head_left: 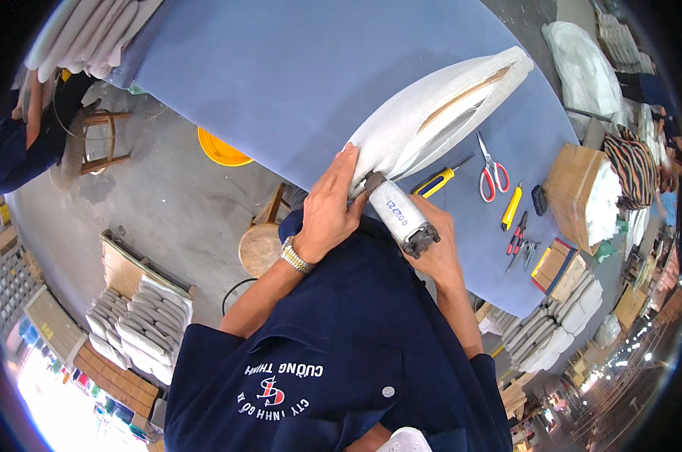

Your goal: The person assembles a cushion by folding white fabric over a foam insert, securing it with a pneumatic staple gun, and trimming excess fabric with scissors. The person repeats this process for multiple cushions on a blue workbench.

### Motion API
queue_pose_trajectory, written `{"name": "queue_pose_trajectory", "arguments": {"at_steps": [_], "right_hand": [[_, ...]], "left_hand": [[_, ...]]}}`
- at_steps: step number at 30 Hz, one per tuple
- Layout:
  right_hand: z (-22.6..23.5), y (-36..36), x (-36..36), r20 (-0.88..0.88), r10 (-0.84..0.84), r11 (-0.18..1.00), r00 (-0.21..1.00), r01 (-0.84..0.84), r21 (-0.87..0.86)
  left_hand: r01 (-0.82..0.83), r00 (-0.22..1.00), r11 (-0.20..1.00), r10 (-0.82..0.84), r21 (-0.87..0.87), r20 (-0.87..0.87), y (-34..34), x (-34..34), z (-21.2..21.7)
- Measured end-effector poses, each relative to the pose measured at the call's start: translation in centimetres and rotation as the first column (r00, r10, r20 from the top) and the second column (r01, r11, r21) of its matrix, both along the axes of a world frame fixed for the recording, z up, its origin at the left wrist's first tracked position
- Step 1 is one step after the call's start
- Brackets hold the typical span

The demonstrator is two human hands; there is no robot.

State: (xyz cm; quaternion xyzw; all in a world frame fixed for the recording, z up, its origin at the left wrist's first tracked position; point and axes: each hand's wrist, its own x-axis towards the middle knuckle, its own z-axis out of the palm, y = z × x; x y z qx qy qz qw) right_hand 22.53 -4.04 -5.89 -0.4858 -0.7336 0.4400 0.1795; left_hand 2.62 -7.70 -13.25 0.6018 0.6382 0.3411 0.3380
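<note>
A long panel padded in whitish fabric [401, 124] lies across the blue-covered table [280, 68], with a strip of bare wood showing along its open underside. At the near end, my left hand [329, 200] grips the panel, fingers along its side and thumb close to the fold. In my right hand [439, 245] is a grey staple gun [397, 211], its nose against the fabric beside my left thumb. The tool's body hides part of my right fingers. A yellow-handled screwdriver [436, 181] lies just beyond that hand.
Red-handled scissors [494, 177], a yellow utility knife [512, 209] and red-handled pliers [518, 235] lie to the right. Further over stands a cardboard box [574, 188] with white stuffing. A yellow basin [222, 147] and a round wooden stool [259, 250] are at left. Another person [32, 143] is far left.
</note>
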Motion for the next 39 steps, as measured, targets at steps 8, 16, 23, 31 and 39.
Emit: {"name": "queue_pose_trajectory", "arguments": {"at_steps": [8, 16, 23, 31, 39], "right_hand": [[-0.4, -0.6, 0.2, -0.085, -0.015, 1.000, 0.996, 0.015, -0.002], [-1.4, -0.5, 0.5, -0.093, 0.020, 1.000, 0.995, -0.020, -0.001], [-0.9, -0.2, 0.9, -0.079, 0.055, 0.996, 0.995, -0.060, -0.062], [0.0, 0.1, 0.6, -0.026, 0.063, 0.984, 0.998, -0.067, -0.164], [-0.6, -0.9, 0.8, 0.009, 0.032, 0.993, 0.999, -0.031, -0.112]], "left_hand": [[-0.034, 0.993, 0.995, 0.023, 0.089, 0.116, 0.3, 0.2, -0.6], [-0.036, 0.995, 0.994, 0.026, 0.101, 0.097, 0.4, 0.4, -0.5], [-0.036, 0.994, 0.994, 0.025, 0.099, 0.104, 0.3, 0.7, -0.6], [-0.028, 0.995, 0.997, 0.020, 0.077, 0.102, -0.2, 0.9, -0.7], [-0.008, 0.996, 0.999, 0.004, 0.042, 0.085, -0.3, 1.5, -0.6]]}}
